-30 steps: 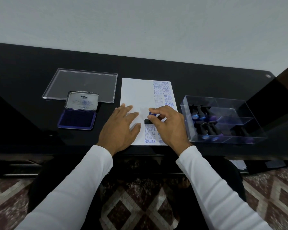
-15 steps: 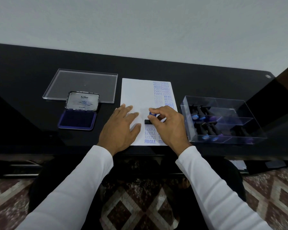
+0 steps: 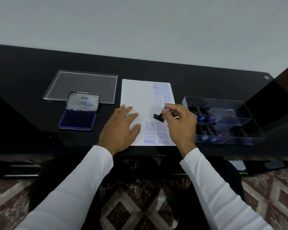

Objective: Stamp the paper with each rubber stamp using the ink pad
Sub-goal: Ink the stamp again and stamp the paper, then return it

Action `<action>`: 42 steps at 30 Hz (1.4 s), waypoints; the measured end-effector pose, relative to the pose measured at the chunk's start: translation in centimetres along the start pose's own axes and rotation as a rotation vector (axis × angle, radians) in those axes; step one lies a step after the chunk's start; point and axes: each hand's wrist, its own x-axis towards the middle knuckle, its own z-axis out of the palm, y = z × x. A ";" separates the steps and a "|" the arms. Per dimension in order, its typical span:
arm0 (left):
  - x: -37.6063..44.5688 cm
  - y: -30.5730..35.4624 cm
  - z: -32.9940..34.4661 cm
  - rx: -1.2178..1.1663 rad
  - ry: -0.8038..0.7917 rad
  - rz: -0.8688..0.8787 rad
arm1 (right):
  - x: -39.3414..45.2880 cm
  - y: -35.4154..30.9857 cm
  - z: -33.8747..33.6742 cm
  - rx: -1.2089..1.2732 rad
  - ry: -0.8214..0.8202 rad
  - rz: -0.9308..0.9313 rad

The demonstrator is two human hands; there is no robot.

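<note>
Left of centre on the glossy black counter (image 3: 32, 83) lies a clear flat plastic lid (image 3: 83, 85), and just below it, overlapping its lower edge, an open metal ink pad tin (image 3: 78, 119) with a dark blue pad and a raised silver lid printed "Artline". Toward the middle of the frame, the left hand (image 3: 120, 130) rests flat on the lower left part of a white sheet of paper (image 3: 136, 95), its fingers (image 3: 128, 108) straight and spread, holding nothing. That paper lies at frame centre, between the ink pad tin and the box, its right half filled with blue stamped words such as SAMPLE, AIR MAIL, AMENDED and FRAGILE. Right of the left hand, the right hand (image 3: 181, 123) pinches a black rubber stamp with a blue-topped handle (image 3: 159, 117) between curled fingertips. This stamp is tilted, its black base over the middle right of the paper above the lower block of prints; whether it touches the sheet cannot be told. Both arms wear white sleeves (image 3: 83, 176). Further right, beside the paper, stands a clear plastic compartment box (image 3: 239, 120) holding more black stamps with blue and purple handle tops.
</note>
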 end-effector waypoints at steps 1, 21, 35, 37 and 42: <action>0.0 0.0 0.0 0.002 0.000 -0.002 | 0.1 0.0 -0.2 0.039 0.040 0.030; 0.0 -0.1 0.1 -0.011 0.000 -0.002 | -0.6 -0.5 0.0 0.245 0.210 0.203; 0.0 -0.4 0.4 -0.025 0.018 0.030 | -0.5 -0.5 0.2 0.251 0.214 0.215; 0.0 -0.4 0.4 -0.023 0.022 0.031 | -0.6 -0.4 0.2 0.253 0.214 0.216; 0.0 -0.3 0.3 -0.019 0.018 0.019 | -0.9 -0.5 0.0 0.247 0.206 0.212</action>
